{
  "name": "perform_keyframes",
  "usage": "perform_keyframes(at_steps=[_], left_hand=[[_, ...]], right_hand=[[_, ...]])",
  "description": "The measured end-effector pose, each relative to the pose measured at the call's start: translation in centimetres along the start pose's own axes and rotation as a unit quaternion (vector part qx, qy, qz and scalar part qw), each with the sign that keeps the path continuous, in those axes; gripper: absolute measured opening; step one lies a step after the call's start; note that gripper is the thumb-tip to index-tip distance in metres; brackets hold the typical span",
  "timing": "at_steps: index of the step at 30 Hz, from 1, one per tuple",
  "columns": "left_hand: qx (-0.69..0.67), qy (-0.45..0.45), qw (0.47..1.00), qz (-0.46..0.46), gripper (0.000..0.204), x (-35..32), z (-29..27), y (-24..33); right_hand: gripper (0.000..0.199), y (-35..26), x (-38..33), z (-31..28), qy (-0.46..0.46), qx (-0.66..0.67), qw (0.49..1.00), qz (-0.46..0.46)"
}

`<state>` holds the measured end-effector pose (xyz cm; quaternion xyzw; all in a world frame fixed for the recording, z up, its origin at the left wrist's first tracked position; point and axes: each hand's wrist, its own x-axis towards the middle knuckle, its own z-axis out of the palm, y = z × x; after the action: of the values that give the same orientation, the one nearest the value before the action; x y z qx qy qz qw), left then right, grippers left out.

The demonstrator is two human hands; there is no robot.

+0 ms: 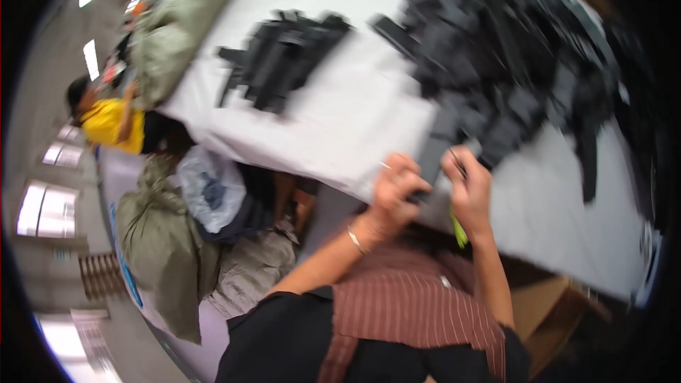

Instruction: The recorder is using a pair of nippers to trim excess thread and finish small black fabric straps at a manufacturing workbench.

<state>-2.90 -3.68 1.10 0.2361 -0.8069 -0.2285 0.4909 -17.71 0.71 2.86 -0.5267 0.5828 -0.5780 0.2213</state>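
Note:
My left hand [397, 190], with a ring and a bracelet, is closed on one end of a dark fabric strip [431, 157] at the table's near edge. Close to its right, my right hand [469, 183] is closed too. A thin dark piece shows at its fingertips, and a yellow-green end [459, 230] sticks out below the palm; blur hides what kind of tool this is. Just beyond both hands rises a big heap of black fabric strips [489, 42]. Farther left on the table lies a smaller bundle of black strips [280, 60].
The table has a white cover [340, 128]. Olive sacks [159, 241] and a clear plastic bag [211, 188] stand left of it; another sack [181, 35] leans at its far left corner. A person in yellow [113, 124] is beyond. A cardboard box [543, 308] sits at lower right.

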Motion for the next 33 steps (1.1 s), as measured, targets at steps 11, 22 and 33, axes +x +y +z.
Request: perform_keyframes(at_steps=[11, 22, 33], left_hand=[[0.006, 0.056, 0.998, -0.020, 0.030, -0.2, 1.3, -0.9], [0.048, 0.018, 0.998, 0.038, 0.030, 0.2, 0.9, -1.2], [0.060, 0.019, 0.997, 0.041, 0.029, -0.2, 0.8, -1.5]], right_hand=[[0.015, 0.4, -0.9, -2.7, 0.082, 0.013, 0.991, 0.102], [0.016, -0.9, -1.3, -3.0, -0.029, -0.185, 0.982, 0.029], [0.014, -1.5, -1.1, -2.6, -0.054, -0.242, 0.968, 0.025]])
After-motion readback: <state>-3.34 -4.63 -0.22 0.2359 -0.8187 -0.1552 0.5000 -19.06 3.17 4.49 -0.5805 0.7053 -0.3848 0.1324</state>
